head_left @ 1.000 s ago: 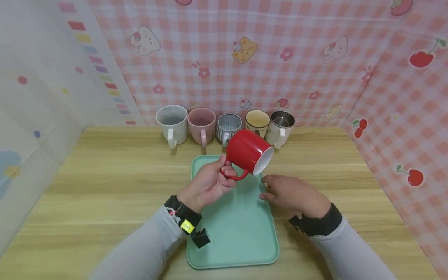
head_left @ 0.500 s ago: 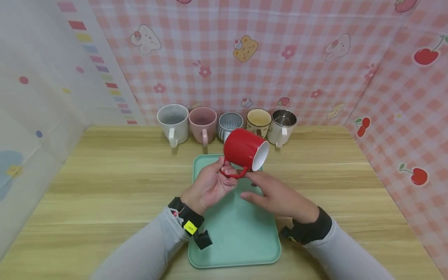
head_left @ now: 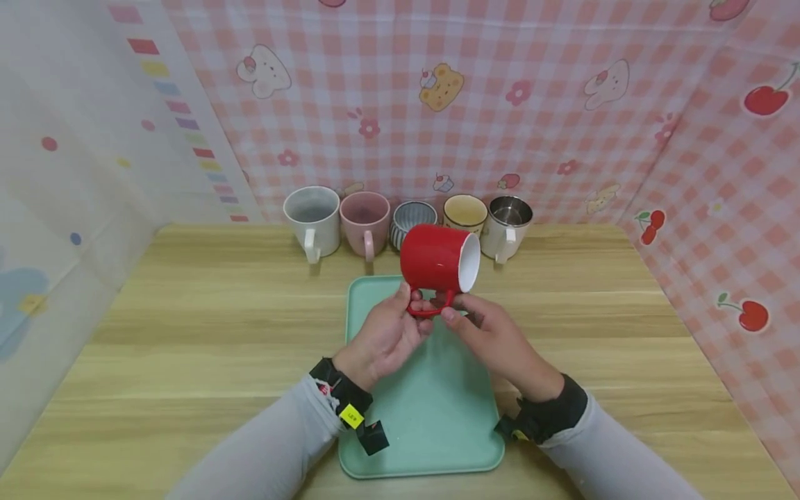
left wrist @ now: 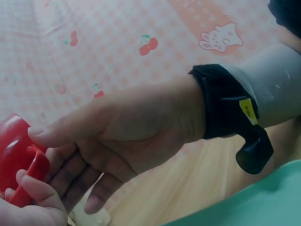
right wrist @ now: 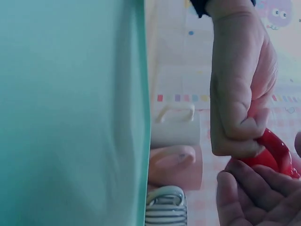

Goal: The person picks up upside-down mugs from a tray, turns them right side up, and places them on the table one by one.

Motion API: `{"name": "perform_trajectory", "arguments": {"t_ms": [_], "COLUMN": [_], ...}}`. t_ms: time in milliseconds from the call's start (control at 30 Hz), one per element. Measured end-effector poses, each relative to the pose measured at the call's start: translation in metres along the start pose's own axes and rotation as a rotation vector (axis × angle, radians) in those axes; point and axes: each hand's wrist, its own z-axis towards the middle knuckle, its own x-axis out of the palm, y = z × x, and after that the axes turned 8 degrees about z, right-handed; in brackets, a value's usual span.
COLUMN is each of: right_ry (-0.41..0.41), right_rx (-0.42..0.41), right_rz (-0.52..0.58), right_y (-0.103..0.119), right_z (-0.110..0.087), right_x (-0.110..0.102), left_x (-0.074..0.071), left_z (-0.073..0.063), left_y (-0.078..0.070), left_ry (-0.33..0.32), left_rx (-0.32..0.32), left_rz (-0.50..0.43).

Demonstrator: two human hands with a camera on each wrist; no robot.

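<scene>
A glossy red mug (head_left: 431, 258) with a white inside is held on its side above the tray, mouth to the right and handle down. My left hand (head_left: 384, 342) holds the base end of the handle; in the left wrist view its thumb touches the mug (left wrist: 13, 141) and the other fingers are loosely bent. At the rim end of the handle, my right hand (head_left: 503, 347) pinches with thumb and fingers. In the right wrist view, the right hand (right wrist: 239, 80) has curled fingers at the red handle (right wrist: 281, 149). Some left fingertips are hidden behind the handle.
A mint-green tray (head_left: 431, 417) lies on the wooden table (head_left: 206, 319). Along the back wall stand a white mug (head_left: 321, 232), a pink mug (head_left: 364, 229), a striped cup (head_left: 400, 229), a cream cup (head_left: 465, 212) and a white steel-lined mug (head_left: 496, 239).
My right hand has moved left from beside the tray onto the mug's handle. The mug has turned until it lies nearly level, still held by my left hand.
</scene>
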Motion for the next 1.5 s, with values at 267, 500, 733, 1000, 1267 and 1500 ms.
{"name": "perform_trajectory", "arguments": {"t_ms": [267,500,733,1000,1267,1500], "right_ry": [-0.131,-0.157,-0.143,-0.097,-0.078,-0.067], "right_rx": [0.023,0.029,0.086,0.179,0.179,0.128], "right_rz": [0.267,0.372,0.505,0.673,0.682,0.681], "right_y": [0.003,0.005,0.009,0.016,0.014,0.014], "right_z": [0.001,-0.002,-0.003,-0.004,-0.004,-0.005], "right_x": [-0.001,-0.008,-0.01,-0.003,-0.003,-0.006], "left_x": [0.006,0.004,0.001,0.0,0.001,0.0], "left_z": [-0.004,-0.004,-0.002,0.002,0.001,0.001], "left_y": [0.004,0.008,0.012,0.024,0.025,0.023], "left_ry": [-0.006,-0.024,-0.049,-0.013,-0.016,-0.02], "left_rx": [0.024,-0.007,-0.021,-0.067,-0.058,-0.046], "left_rz": [0.154,0.316,0.436,0.467,0.49,0.539]}}
